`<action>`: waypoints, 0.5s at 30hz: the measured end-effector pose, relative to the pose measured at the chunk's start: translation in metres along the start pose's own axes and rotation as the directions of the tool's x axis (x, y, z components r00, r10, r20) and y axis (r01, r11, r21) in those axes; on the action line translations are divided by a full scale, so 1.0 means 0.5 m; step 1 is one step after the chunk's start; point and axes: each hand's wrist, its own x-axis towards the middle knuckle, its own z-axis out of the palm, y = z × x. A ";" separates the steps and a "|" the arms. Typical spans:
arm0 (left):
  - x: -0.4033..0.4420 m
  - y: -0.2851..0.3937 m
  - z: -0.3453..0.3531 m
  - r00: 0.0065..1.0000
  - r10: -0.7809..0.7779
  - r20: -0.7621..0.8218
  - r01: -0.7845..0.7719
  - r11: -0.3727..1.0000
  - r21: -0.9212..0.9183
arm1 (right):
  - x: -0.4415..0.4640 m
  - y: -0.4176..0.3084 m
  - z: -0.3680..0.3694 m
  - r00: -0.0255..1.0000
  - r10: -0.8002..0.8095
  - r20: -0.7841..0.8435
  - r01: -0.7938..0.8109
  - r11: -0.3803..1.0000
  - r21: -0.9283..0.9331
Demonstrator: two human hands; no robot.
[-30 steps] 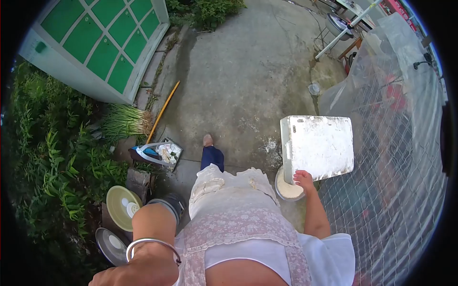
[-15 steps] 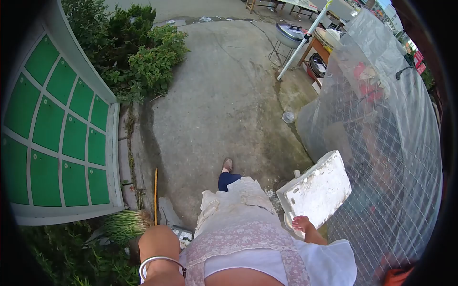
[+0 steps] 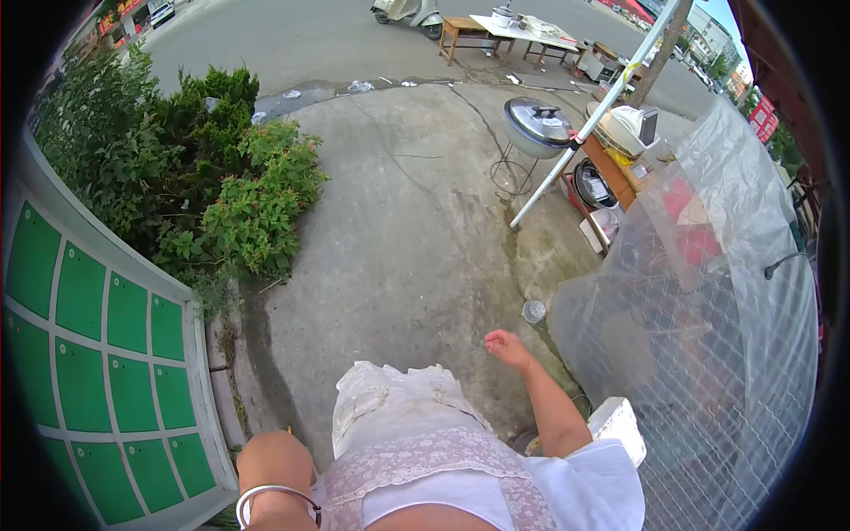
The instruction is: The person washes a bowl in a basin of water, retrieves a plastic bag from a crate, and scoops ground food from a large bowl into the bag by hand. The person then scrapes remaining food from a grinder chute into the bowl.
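Note:
My right hand is held out in front of me over the concrete, its fingers loosely bent and slightly apart, with nothing visible in it. Close to my right forearm is a dirty white foam box, partly hidden by my sleeve. Of my left side only the bent arm with a silver bangle shows; the left hand is out of sight. A pale lace-trimmed apron covers my front and hides my feet.
Green lockers line the left, with bushes beyond. A lidded round cooker on a wire stand and a slanting white pole stand ahead right. Plastic-covered wire fencing runs along the right. A clear tub lies on the ground.
My right hand has swung forward and left, away from the foam box. The view has tilted up and moved ahead, showing more street, tables and a scooter.

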 end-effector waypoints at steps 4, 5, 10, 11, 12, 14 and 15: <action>-0.078 -0.160 -0.137 0.950 -0.313 0.001 0.311 0.943 0.118 | 0.221 -0.072 -0.075 0.992 -0.121 -0.022 0.119 0.990 -0.074; -0.111 -0.213 -0.164 0.943 -0.278 -0.183 0.302 0.946 0.121 | 0.259 -0.070 -0.093 0.991 -0.126 -0.046 0.121 0.988 -0.092; -0.217 -0.536 -0.311 0.674 -0.599 -0.433 0.296 0.755 -0.585 | 0.302 -0.005 -0.152 0.830 0.478 -0.287 -0.401 0.869 0.289; -0.225 -0.603 -0.336 0.602 -0.728 -0.328 0.302 0.588 -0.751 | 0.286 0.007 -0.155 0.735 0.614 -0.288 -0.507 0.780 0.366; -0.234 -0.669 -0.362 0.511 -0.833 -0.212 0.273 0.392 -0.879 | 0.265 0.046 -0.157 0.651 0.704 -0.283 -0.578 0.702 0.416; -0.239 -0.810 -0.405 0.401 -0.911 0.093 0.259 0.015 -0.966 | 0.227 0.044 -0.151 0.561 0.807 -0.187 -0.632 0.562 0.533; -0.244 -0.875 -0.422 0.363 -0.903 0.230 0.245 -0.145 -0.959 | 0.227 0.041 -0.147 0.533 0.831 -0.156 -0.663 0.526 0.533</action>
